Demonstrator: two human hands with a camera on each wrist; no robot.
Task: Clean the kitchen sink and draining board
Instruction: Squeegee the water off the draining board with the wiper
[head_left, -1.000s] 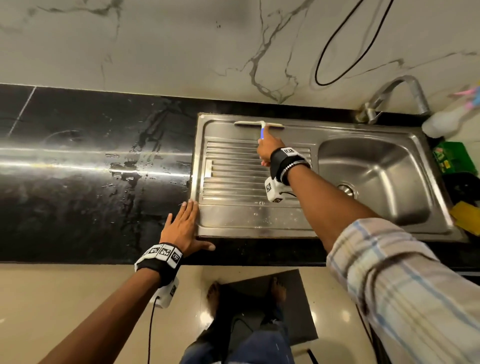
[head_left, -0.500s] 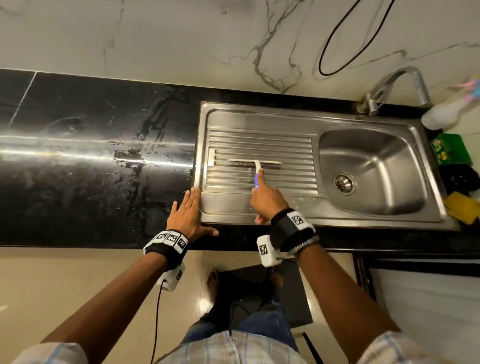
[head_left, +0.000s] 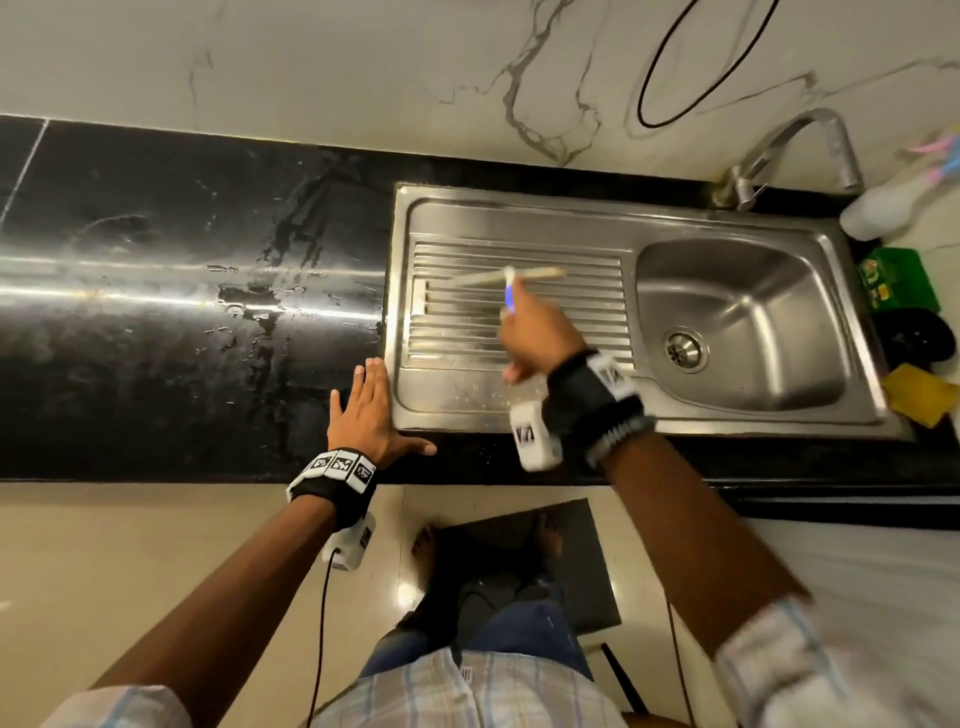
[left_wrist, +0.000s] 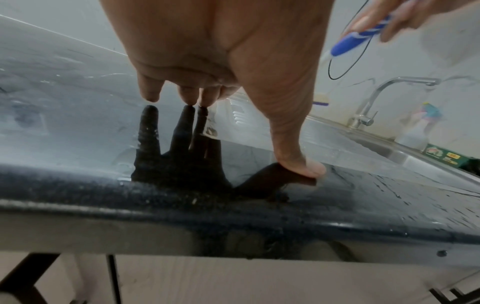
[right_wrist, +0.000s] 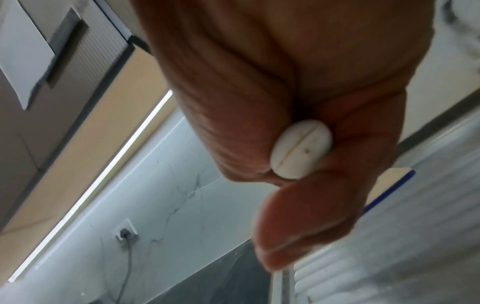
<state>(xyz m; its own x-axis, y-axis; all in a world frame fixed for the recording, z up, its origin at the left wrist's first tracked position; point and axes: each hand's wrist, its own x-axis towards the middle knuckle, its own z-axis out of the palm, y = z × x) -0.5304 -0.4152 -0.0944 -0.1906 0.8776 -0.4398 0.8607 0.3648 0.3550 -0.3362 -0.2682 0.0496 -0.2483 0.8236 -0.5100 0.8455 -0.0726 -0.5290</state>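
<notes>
Over the draining board, right hand grip holds squeegee; blade lies along the ribs; left hand flat on desk.

The left hand lies flat, fingers straight and thumb spread, arm extended, while the right hand is raised with fingers curled tight, forearm reaching forward.

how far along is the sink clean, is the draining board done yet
Not finished. In hand: the right hand grips a squeegee over the ribbed draining board, mid-pass and blurred. The left hand rests flat on the counter. The bowl shows no suds or debris. Left: water streaks on the counter beside the sink, and droplets on the board's front edge.
</notes>
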